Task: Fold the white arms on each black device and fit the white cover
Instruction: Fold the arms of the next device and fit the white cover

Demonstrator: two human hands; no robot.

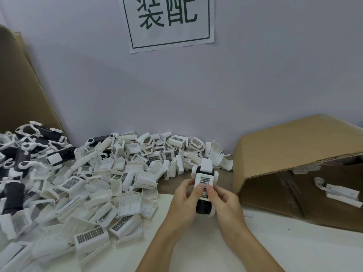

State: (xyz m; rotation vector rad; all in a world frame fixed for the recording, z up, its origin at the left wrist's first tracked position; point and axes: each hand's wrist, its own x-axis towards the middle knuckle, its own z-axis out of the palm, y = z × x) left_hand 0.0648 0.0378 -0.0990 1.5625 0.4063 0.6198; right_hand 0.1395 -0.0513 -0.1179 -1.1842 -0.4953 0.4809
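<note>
We're holding one black plastic device [203, 207] with folded white arms just left of the tipped brown cardboard box [294, 154], left hand [183, 201] and right hand [225, 203] both curled round it, thumbs pressing the white grille cover [204, 183] onto it. A big heap of loose white covers [110, 183] sits further left of the box.

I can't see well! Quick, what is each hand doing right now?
Left hand: holds the black device, thumb on its white cover.
Right hand: holds the same device, thumb on the cover.
</note>
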